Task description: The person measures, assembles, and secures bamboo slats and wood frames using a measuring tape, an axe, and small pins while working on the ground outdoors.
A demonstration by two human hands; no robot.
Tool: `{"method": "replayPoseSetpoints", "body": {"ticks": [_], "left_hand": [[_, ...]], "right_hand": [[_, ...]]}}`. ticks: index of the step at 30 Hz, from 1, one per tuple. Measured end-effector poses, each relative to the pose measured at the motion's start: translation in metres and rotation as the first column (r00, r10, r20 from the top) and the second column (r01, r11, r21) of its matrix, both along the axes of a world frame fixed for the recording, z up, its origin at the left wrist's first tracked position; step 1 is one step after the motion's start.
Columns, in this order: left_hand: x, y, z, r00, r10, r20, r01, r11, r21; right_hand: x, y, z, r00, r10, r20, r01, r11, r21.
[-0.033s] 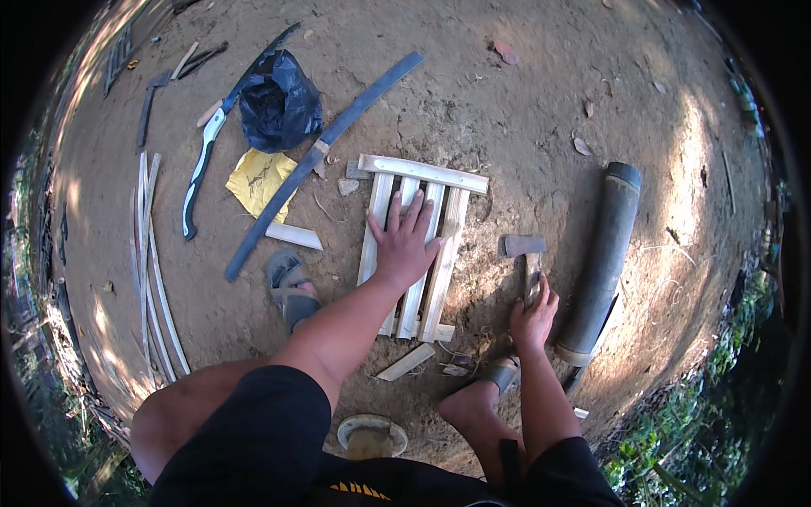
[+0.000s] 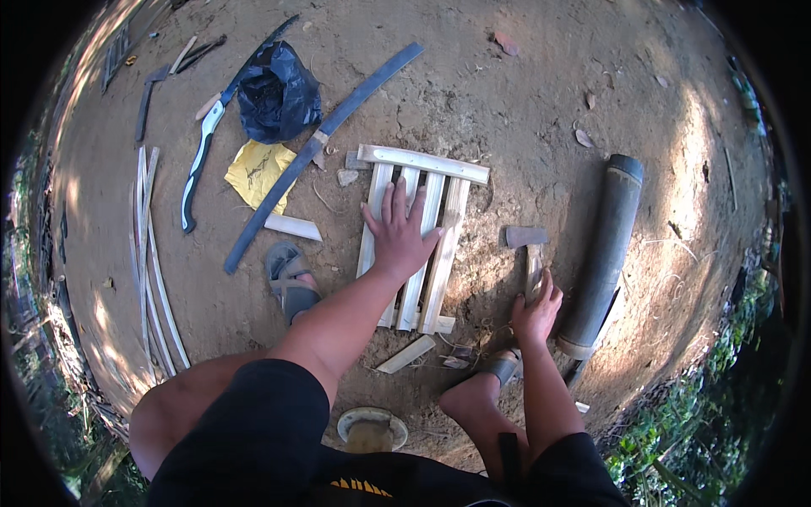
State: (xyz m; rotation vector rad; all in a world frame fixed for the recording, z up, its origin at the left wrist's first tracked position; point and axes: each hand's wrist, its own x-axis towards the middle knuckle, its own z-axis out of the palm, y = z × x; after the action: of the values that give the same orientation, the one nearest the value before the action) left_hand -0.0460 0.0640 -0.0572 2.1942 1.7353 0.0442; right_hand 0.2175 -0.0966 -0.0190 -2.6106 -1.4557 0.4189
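As left hand point(image 2: 401, 241) presses, pale slatted bamboo frame point(image 2: 431, 245) (ground-laid), right hand point(image 2: 535, 314) gripping hammer point(image 2: 530, 253)

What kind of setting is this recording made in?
Most likely an outdoor work spot on bare dirt ground, edged by green plants. The left hand presses on a slatted bamboo frame; the right hand grips a hammer beside a thick bamboo pole.
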Motion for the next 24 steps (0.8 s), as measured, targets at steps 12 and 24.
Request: {"method": "replayPoseSetpoints", "body": {"ticks": [12,24], "left_hand": [[0.008,0.007,0.014,0.976,0.209,0.068,-0.213,0.975,0.067],[0.009,0.002,-0.001,0.982,0.174,-0.071,-0.168,0.983,0.074]], "right_hand": [[-0.094,-0.038,0.023,0.785,0.441,-0.434,-0.570,0.790,-0.227],[-0.069,-0.050,0.030,0.836,0.407,-0.369,-0.487,0.859,-0.156]]}}
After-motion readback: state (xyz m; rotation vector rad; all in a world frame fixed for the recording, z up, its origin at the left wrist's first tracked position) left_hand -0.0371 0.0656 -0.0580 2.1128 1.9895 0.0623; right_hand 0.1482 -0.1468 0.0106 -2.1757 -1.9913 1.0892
